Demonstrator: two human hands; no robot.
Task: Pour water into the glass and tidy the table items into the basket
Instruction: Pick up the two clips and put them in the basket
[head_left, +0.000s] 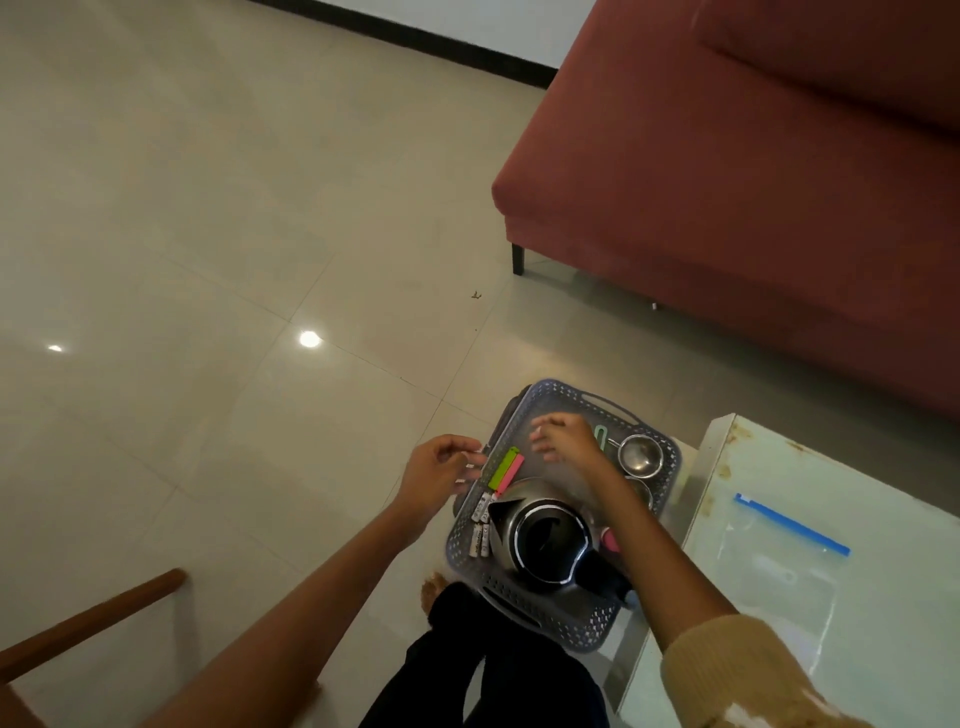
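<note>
The grey plastic basket with a pierced wall sits just beside the left edge of the worktop, in front of the person's dark trousers. Inside it a steel kettle with a black handle stands open at the near side. Along the left wall lie several small batteries; they carry print, but it is too small to read. Just beyond them lie a green bar and a pink bar, side by side. A steel bowl is in the far right corner.

The right hand hovers over the far part of the basket, with fingers loosely bent and apart and nothing seen in them. The left hand is at the left rim with fingers curled; I cannot tell if it pinches something.

On the worktop lies a clear zip bag with a blue strip. Behind is a red sofa on a pale tiled floor.
</note>
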